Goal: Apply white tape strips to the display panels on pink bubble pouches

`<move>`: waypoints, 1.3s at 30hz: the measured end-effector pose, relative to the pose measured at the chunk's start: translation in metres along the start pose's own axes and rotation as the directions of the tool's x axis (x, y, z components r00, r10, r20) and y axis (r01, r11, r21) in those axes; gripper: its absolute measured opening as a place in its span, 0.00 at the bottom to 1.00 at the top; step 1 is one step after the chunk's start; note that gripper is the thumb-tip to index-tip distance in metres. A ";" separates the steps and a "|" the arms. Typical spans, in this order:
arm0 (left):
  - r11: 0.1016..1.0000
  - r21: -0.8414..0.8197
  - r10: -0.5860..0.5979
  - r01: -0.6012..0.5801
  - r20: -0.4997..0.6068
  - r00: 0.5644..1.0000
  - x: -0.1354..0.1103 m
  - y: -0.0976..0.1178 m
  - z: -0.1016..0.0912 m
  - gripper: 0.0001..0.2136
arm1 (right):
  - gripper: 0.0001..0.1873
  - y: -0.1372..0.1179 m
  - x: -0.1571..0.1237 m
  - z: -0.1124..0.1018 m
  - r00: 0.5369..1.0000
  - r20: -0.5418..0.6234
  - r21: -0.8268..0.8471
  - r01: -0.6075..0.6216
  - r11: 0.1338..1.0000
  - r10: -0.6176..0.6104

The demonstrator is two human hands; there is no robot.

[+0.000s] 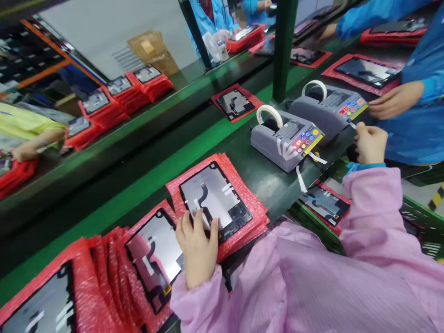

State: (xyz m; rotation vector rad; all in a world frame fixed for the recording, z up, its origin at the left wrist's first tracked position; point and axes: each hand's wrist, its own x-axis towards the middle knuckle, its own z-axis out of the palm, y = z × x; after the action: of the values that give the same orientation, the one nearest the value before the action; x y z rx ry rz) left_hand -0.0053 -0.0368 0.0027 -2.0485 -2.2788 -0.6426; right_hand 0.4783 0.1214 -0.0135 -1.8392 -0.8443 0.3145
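Observation:
My left hand (197, 245) lies flat, fingers stretched out, on the near edge of a grey and black panel (217, 196) that rests on a stack of red bubble-wrap sheets (251, 208). My right hand (370, 143) is raised to the right, fingers curled in a pinch at the front of the far grey tape dispenser (329, 108); what it pinches is too small to name. A nearer tape dispenser (284, 136) with coloured buttons has short white tape strips (301, 179) hanging from its front. Both my sleeves are pink.
More panels on red bubble wrap (152, 254) overlap at the lower left. Another panel (324, 203) lies below the table edge. A co-worker's hand (395, 99) in a blue sleeve reaches to the far dispenser. A green post (283, 46) stands behind. Red trays line the far bench.

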 end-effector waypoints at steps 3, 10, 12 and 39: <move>1.000 0.023 -0.018 0.017 0.045 0.999 0.002 -0.002 0.000 0.25 | 0.17 -0.007 0.002 0.002 0.994 -0.056 0.157 -0.086 0.984 0.095; 0.994 0.097 0.046 -0.058 0.127 0.991 0.019 -0.004 -0.006 0.25 | 0.07 -0.107 -0.124 -0.014 0.964 0.116 0.468 0.160 0.869 -0.239; 0.986 0.153 0.043 -0.066 0.150 0.988 0.026 -0.003 -0.007 0.24 | 0.07 -0.139 -0.160 0.009 0.804 0.431 0.446 0.205 0.871 -0.409; 0.991 0.050 0.110 -0.122 0.195 0.975 0.053 -0.004 0.000 0.25 | 0.10 -0.182 -0.270 0.218 0.284 0.864 0.109 0.698 0.708 -0.414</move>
State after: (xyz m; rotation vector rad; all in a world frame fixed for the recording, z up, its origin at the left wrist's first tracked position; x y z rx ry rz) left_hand -0.0170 0.0131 0.0166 -2.2842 -2.2186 -0.3786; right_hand 0.0873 0.1306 0.0112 -1.3985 -2.3217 0.6762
